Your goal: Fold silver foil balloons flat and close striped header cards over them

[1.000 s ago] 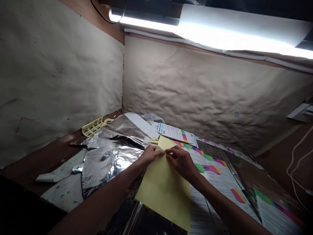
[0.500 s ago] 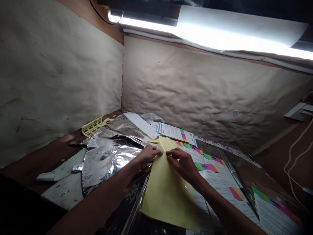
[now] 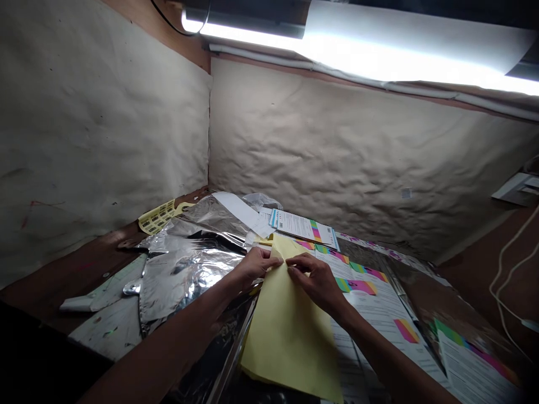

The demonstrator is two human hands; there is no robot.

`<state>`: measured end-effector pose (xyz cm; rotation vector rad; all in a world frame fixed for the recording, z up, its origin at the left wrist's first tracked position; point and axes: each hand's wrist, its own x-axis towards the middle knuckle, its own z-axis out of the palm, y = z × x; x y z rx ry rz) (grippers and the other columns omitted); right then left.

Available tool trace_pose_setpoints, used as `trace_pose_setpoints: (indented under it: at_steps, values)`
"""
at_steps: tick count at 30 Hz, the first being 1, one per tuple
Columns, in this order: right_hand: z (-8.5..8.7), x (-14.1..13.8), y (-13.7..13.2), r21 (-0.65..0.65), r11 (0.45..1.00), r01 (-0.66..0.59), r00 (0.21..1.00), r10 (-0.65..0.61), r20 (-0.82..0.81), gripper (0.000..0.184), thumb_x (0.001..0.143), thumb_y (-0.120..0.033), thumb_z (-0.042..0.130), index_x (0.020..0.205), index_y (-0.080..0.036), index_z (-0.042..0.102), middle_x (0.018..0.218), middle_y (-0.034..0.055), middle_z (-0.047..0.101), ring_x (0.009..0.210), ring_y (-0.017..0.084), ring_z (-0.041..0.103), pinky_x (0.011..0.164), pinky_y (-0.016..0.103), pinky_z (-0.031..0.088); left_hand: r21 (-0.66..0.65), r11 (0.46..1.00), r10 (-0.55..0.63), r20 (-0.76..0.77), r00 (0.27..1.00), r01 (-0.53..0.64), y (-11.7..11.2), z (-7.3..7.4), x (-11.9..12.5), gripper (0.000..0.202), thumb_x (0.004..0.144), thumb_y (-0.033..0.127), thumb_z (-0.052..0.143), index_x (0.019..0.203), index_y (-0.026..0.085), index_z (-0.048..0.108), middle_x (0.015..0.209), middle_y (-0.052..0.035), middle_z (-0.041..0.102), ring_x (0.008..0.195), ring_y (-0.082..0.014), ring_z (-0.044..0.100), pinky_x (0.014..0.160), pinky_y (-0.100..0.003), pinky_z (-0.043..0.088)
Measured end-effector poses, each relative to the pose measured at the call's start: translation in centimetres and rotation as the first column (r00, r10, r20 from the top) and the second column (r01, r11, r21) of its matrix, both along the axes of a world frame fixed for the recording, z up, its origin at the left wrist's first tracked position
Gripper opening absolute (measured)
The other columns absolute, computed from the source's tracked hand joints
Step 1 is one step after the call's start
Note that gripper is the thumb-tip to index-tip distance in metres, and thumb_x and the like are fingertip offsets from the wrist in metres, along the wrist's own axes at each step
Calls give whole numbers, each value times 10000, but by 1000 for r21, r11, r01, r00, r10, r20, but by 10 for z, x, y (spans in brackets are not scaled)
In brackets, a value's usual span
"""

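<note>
The left hand [image 3: 255, 266] and the right hand [image 3: 315, 283] both grasp the upper end of a yellow paper sheet [image 3: 288, 336], pinching it between thumbs and fingers; neither hand is released. The sheet lies across the work surface, between crumpled aluminium foil [image 3: 191, 266] on the left and printed sheets with coloured bars [image 3: 379, 303] on the right. 1 printed leaflet [image 3: 303, 227] lies beyond the hands, and 1 yellow label sheet [image 3: 158, 217] lies further left.
</note>
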<state>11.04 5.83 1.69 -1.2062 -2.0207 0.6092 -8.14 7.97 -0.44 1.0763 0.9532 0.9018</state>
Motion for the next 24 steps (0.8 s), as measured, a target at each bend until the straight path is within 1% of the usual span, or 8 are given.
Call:
trace_pose_setpoints:
  at_steps: [3,10,13,15,17,19,22,24]
  values:
    - [1,-2,-1,0,1000,-2,1000,2,-10,181,848,-236,607,960,-210,747,951,45,700,777,162,666,707,275,518,3,1000,4,4,1000,-4,-1,1,0,396,569,427,799,794,103,761,749,-57,709,634,-154,620,595,-245,453]
    - [3,-8,-3,31,999,11,999,-10,-34,187,843,-229,609,974,-198,739,962,51,692,756,156,665,704,274,516,18,1000,25,19,1000,-25,-1,-1,0,456,568,463,819,832,95,765,788,-74,722,657,-154,631,609,-239,463]
    - [4,-10,-2,19,999,28,999,-28,-28,171,836,-263,638,952,-196,745,940,48,696,734,157,668,674,270,509,34,999,39,15,999,-39,-1,0,1,403,578,434,816,791,96,763,737,-60,709,609,-142,613,579,-234,451]
    - [5,-11,-1,18,998,68,998,-68,-2,157,824,-294,664,908,-195,752,888,44,704,693,158,661,635,269,495,47,998,33,12,999,-33,-1,0,1,349,584,394,813,761,97,761,697,-48,697,579,-136,602,559,-230,440]
    - [6,-13,-1,30,992,124,992,-125,35,130,817,-292,669,844,-199,756,828,35,713,667,160,654,617,267,481,63,998,8,14,1000,-9,-2,1,1,302,595,355,807,748,99,759,683,-44,695,589,-140,611,568,-229,446]
    - [7,-14,-2,43,986,160,985,-163,63,122,821,-257,647,793,-205,754,799,27,723,672,160,657,623,262,474,75,997,-30,21,999,28,-4,2,2,275,600,326,806,748,99,758,688,-48,702,621,-152,633,602,-236,467]
    - [9,-10,-4,52,984,172,982,-175,74,141,820,-218,619,764,-203,747,786,21,734,688,160,662,640,253,474,82,992,-97,37,995,94,-7,2,4,270,611,313,807,771,101,759,720,-60,721,654,-171,659,629,-248,487]
    - [10,0,-4,53,982,179,982,-182,51,137,824,-225,616,772,-198,741,781,21,733,681,156,659,633,245,474,63,987,-151,55,987,148,-7,1,5,288,628,326,808,808,105,765,758,-70,734,690,-190,678,653,-262,504]
